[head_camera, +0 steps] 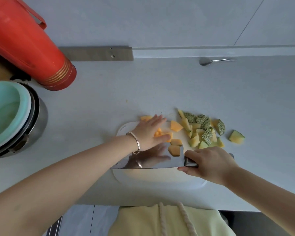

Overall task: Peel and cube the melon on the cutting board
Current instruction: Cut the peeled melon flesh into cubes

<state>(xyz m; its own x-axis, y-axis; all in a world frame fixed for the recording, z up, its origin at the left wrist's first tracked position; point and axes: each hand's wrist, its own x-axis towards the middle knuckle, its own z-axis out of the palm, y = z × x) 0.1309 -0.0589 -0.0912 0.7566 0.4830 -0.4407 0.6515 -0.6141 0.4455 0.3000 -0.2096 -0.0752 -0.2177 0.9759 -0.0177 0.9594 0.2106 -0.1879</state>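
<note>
A white cutting board (153,176) lies on the counter in front of me. Orange melon cubes (174,143) sit near its middle, and one bigger orange chunk (176,126) lies further back. My left hand (149,132) rests flat over several cubes, fingers spread. My right hand (209,163) is shut on the handle of a cleaver (148,161), whose broad blade stands on edge across the board just in front of the cubes. A pile of netted green rind pieces (203,130) covers the board's right far corner. One rind wedge (236,137) lies apart on the counter.
A red thermos (24,46) leans at the far left. Below it stands a steel pot with a teal bowl (10,114) inside. A metal spoon (211,61) lies by the back wall. One melon piece (146,118) sits beyond the board's far edge.
</note>
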